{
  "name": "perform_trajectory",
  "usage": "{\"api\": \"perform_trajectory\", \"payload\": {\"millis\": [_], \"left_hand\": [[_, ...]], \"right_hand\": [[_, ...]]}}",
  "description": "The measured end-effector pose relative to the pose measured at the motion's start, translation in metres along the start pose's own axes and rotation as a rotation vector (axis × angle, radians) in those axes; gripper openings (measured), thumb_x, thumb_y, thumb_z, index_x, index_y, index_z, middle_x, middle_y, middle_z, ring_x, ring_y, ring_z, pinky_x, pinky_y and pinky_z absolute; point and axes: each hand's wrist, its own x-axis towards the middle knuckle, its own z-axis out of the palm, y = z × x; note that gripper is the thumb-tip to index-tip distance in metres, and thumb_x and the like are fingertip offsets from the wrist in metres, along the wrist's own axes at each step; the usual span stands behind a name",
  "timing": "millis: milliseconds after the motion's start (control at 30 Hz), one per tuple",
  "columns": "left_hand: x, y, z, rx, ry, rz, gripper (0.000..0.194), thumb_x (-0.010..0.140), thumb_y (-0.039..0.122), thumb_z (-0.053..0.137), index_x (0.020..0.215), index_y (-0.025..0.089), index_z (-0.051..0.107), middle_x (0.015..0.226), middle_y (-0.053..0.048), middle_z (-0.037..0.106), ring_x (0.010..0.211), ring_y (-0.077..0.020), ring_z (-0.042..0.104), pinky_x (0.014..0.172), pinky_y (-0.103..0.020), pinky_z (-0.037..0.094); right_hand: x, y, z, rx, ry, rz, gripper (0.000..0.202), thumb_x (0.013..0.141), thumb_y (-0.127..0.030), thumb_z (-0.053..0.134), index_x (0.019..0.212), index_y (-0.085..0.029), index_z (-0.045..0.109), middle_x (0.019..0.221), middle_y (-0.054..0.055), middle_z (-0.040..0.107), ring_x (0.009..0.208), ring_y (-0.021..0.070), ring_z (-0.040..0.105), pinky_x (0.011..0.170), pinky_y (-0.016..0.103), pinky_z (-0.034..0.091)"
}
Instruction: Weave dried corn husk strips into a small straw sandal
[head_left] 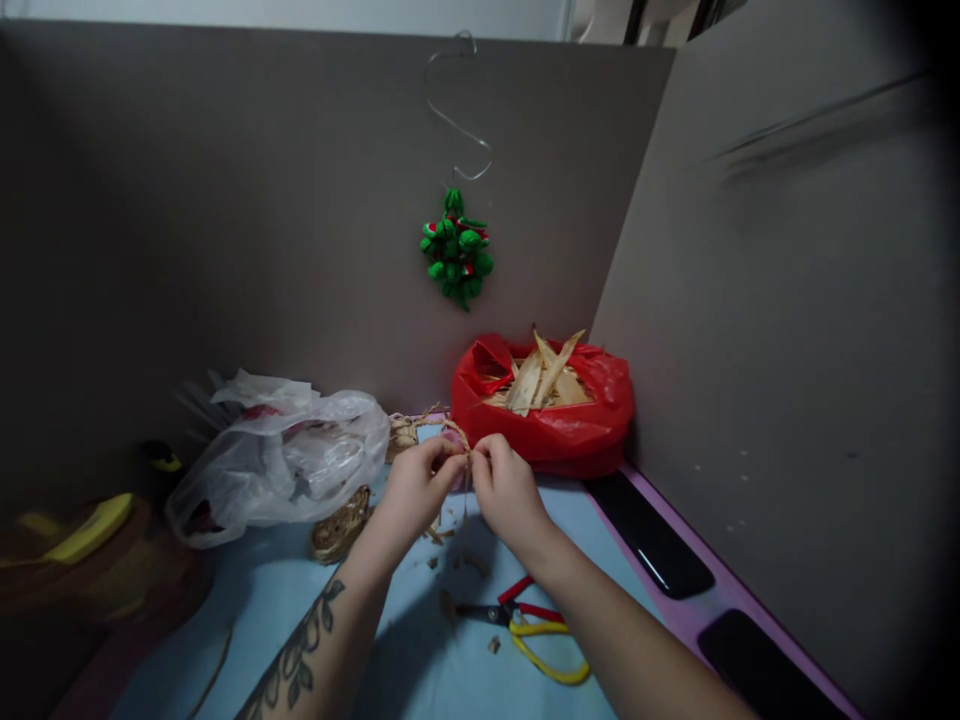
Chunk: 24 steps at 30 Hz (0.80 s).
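Observation:
My left hand [420, 482] and my right hand [510, 492] meet above the middle of the blue work surface [427, 660]. Their fingertips pinch a thin tan braided cord [433, 421], which looks like dried husk or straw. From the fingers it curves back and left, and a loose strand hangs below. Behind the fingers sits a small pinkish round thing, mostly hidden. A coiled brown bundle [341, 525] lies left of my left wrist. Near my right forearm rest yellow-handled scissors [551, 668] and a red-handled cutting tool [525, 606], overlapping.
A red plastic bag [547, 445] holding dried husk strips [536, 380] stands behind my right hand. At left are a clear plastic bag [300, 470] and a blurred brown-and-yellow object [97, 560]. Two black phones [656, 540] lie right. A green knitted ornament [456, 250] hangs from a wire hook [457, 125].

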Motion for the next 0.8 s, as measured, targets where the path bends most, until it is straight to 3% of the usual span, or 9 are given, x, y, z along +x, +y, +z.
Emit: {"api": "perform_trajectory", "payload": {"millis": [100, 267, 400, 567, 633, 733, 800], "left_hand": [[-0.003, 0.004, 0.005, 0.023, 0.008, -0.025, 0.018, 0.082, 0.025, 0.050, 0.077, 0.015, 0.065, 0.072, -0.003, 0.065, 0.065, -0.0145, 0.056, 0.061, -0.024, 0.040], [-0.013, 0.020, 0.008, 0.253, -0.042, 0.073, 0.023, 0.085, 0.024, 0.045, 0.089, 0.018, 0.067, 0.085, -0.006, 0.067, 0.077, -0.0176, 0.059, 0.070, -0.027, 0.042], [-0.017, 0.028, 0.004, 0.377, -0.150, 0.131, 0.028, 0.085, 0.020, 0.043, 0.105, 0.017, 0.063, 0.089, -0.009, 0.061, 0.080, -0.0194, 0.056, 0.069, -0.028, 0.042], [-0.013, 0.022, 0.005, 0.243, -0.210, 0.169, 0.031, 0.085, 0.017, 0.042, 0.109, 0.017, 0.061, 0.087, -0.008, 0.061, 0.080, -0.0181, 0.055, 0.072, -0.028, 0.044], [-0.010, 0.016, 0.008, 0.155, -0.167, 0.151, 0.027, 0.084, 0.016, 0.044, 0.101, 0.017, 0.065, 0.088, -0.007, 0.063, 0.083, -0.0177, 0.056, 0.076, -0.028, 0.044], [-0.004, 0.005, 0.012, 0.111, 0.040, 0.089, 0.022, 0.082, 0.019, 0.047, 0.093, 0.016, 0.066, 0.092, -0.008, 0.064, 0.088, -0.0189, 0.057, 0.081, -0.031, 0.043], [-0.001, 0.000, 0.014, 0.086, 0.111, 0.070, 0.019, 0.081, 0.021, 0.050, 0.092, 0.016, 0.065, 0.094, -0.007, 0.065, 0.089, -0.0193, 0.057, 0.082, -0.031, 0.043]], "right_hand": [[0.001, 0.001, -0.001, 0.145, 0.002, 0.138, 0.011, 0.080, -0.026, 0.044, 0.075, -0.019, 0.051, 0.066, 0.003, 0.058, 0.060, 0.0169, 0.055, 0.057, 0.027, 0.039], [0.007, 0.005, -0.006, 0.562, -0.077, 0.384, 0.016, 0.073, -0.033, 0.055, 0.067, -0.018, 0.053, 0.053, -0.003, 0.052, 0.047, 0.0115, 0.048, 0.046, 0.023, 0.035], [0.009, 0.004, -0.007, 0.703, -0.062, 0.432, 0.018, 0.069, -0.035, 0.059, 0.068, -0.017, 0.053, 0.054, -0.005, 0.050, 0.047, 0.0093, 0.044, 0.045, 0.021, 0.033], [0.009, 0.003, -0.003, 0.801, -0.035, 0.431, 0.018, 0.069, -0.034, 0.058, 0.068, -0.019, 0.047, 0.056, -0.006, 0.048, 0.050, 0.0088, 0.044, 0.046, 0.020, 0.034], [0.009, 0.003, -0.002, 0.850, -0.036, 0.447, 0.017, 0.069, -0.032, 0.057, 0.068, -0.020, 0.044, 0.055, -0.007, 0.047, 0.049, 0.0084, 0.044, 0.046, 0.020, 0.035], [0.008, 0.000, -0.002, 0.902, -0.102, 0.487, 0.018, 0.068, -0.031, 0.056, 0.068, -0.020, 0.043, 0.054, -0.008, 0.048, 0.047, 0.0078, 0.045, 0.047, 0.020, 0.036], [0.007, -0.003, -0.004, 0.904, -0.160, 0.484, 0.018, 0.069, -0.031, 0.056, 0.069, -0.020, 0.043, 0.053, -0.008, 0.049, 0.047, 0.0071, 0.045, 0.047, 0.019, 0.036]]}}
